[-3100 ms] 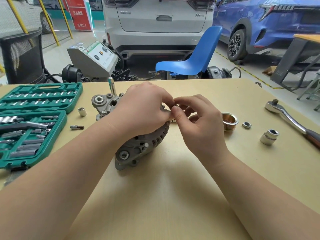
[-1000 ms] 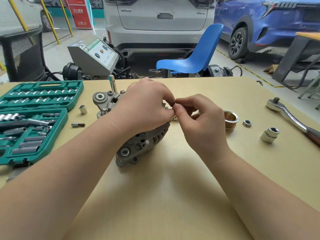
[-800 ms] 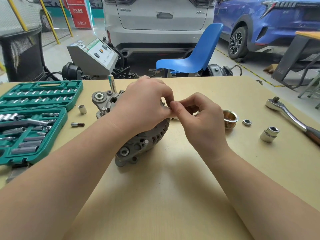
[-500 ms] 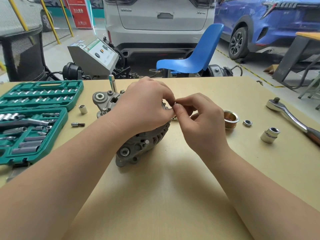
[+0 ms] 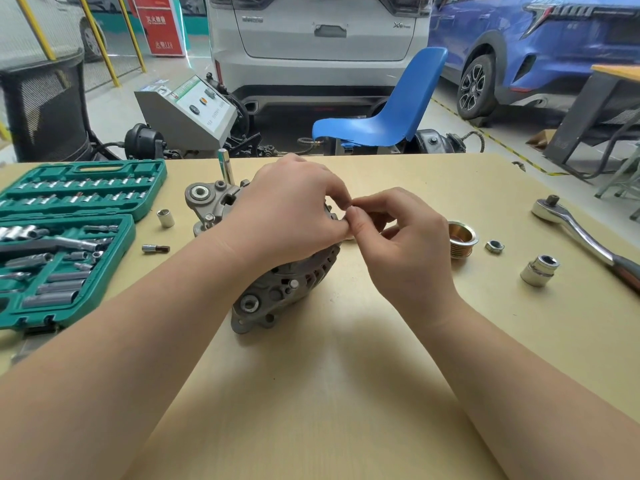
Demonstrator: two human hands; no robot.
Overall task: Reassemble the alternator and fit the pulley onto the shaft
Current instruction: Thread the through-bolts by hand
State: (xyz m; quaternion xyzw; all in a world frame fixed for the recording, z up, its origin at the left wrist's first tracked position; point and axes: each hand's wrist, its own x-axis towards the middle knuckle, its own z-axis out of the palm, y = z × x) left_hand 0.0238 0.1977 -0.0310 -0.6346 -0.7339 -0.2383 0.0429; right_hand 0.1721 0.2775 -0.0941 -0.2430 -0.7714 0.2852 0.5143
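Left hand (image 5: 291, 209) draped over the top of the alternator (image 5: 277, 271), fingers curled round its upper edge; right hand (image 5: 398, 237) just beside it, fingertips pinched together at the alternator's right face, probably on some small part too hidden to name. Alternator lying on its side mid-worktop (image 5: 346, 393), mounting ears pointing left and toward the near edge. Likely heavy, rigid cast metal with ribbed vents; best steadied by the body or the ears, not the fins. Pulley (image 5: 462, 239) right of the alternator, not yet fitted, probably small, smooth and prone to rolling; sensible to take it by the grooved rim. Nut (image 5: 494, 246) just beyond the pulley, then a socket (image 5: 539, 270) and a ratchet (image 5: 585, 237) further right. Left of the alternator, a loose socket (image 5: 165, 217), a bit (image 5: 156, 249) and an open green tool case (image 5: 65, 237). Shaft hidden behind the hands; nothing else between pulley and alternator.
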